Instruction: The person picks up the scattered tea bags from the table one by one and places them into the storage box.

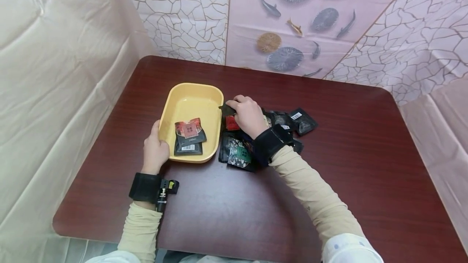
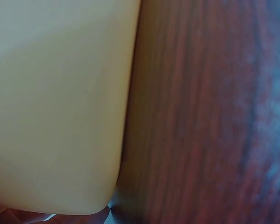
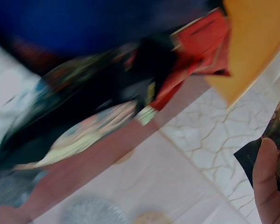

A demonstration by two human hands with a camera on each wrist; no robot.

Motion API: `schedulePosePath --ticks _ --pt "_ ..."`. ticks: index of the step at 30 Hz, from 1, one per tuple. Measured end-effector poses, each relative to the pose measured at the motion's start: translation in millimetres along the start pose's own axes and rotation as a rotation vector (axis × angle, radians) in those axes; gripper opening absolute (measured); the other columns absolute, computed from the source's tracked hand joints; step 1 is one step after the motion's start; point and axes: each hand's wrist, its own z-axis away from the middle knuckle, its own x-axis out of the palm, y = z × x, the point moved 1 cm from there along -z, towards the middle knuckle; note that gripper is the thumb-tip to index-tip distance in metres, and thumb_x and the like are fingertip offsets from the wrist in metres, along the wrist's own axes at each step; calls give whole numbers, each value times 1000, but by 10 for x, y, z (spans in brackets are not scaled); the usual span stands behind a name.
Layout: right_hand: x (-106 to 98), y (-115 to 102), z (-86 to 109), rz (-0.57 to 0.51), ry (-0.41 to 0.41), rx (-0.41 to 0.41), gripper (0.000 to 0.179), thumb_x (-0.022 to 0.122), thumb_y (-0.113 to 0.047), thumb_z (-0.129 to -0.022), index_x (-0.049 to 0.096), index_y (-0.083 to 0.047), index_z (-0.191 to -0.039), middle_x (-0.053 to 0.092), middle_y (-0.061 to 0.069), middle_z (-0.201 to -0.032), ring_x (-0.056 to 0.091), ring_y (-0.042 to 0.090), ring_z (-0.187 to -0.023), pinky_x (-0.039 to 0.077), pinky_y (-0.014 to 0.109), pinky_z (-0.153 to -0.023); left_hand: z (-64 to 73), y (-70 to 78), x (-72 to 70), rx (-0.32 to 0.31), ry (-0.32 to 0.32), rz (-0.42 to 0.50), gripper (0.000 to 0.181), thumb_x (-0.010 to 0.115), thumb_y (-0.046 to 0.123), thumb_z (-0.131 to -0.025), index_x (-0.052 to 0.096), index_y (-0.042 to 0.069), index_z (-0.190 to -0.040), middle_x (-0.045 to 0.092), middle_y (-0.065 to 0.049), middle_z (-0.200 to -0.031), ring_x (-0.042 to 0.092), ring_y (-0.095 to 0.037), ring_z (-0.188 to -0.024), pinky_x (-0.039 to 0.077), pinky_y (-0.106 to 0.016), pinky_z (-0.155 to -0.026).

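My left hand [image 1: 155, 149] grips the left side of a yellow tray [image 1: 168, 113], thumb at the rim. In the left wrist view the tray's outer wall [image 2: 60, 116] fills the left part, with a bit of finger at the bottom. Inside the tray lie a red-and-black sachet [image 1: 190, 131] and, partly under it, a dark sachet [image 1: 188, 149] with a white barcode label. At the tray's right rim my right hand [image 1: 250, 117] pinches a small dark sachet [image 1: 227, 111]. Its thumb [image 3: 266, 182] presses on that sachet in the right wrist view.
Under and beside my right forearm is a pile of sachets: a green-labelled one [image 1: 239, 153], a red one [image 1: 232, 123] and a black one [image 1: 303, 121] with a barcode at the far right. They lie on a dark red wooden table [image 1: 365, 165], with patterned cloth behind.
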Motion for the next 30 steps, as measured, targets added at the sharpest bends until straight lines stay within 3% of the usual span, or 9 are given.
schedulePosePath --ticks 7,14,23,30 --pt "78 -316 -108 41 -4 -90 41 51 3 -77 66 -15 -110 61 7 -102 55 23 -88 49 36 -68 3 9 5 -12 -8 0 61 28 -7 -85 22 5 -144 38 -25 -134 42 -31 -109 35 -47 -93" --pt "157 -574 -143 42 -102 -145 47 54 2 -76 62 -19 -118 59 2 -111 53 18 -100 49 33 -70 11 -1 30 2 4 1 61 29 -7 -84 25 5 -143 40 -26 -133 43 -33 -109 35 -48 -92" --pt "260 -612 -84 11 -80 -198 40 56 -15 -87 55 -16 -127 52 9 -127 45 22 -116 41 35 -90 14 6 24 28 9 -1 61 30 -7 -83 26 4 -143 42 -28 -129 45 -37 -106 37 -50 -88" --pt "241 -542 -19 18 -79 -185 40 54 -24 -89 54 -15 -128 51 10 -128 44 22 -116 39 36 -91 7 -17 -8 46 37 -6 61 30 -8 -81 28 4 -141 45 -29 -125 47 -37 -99 38 -50 -85"
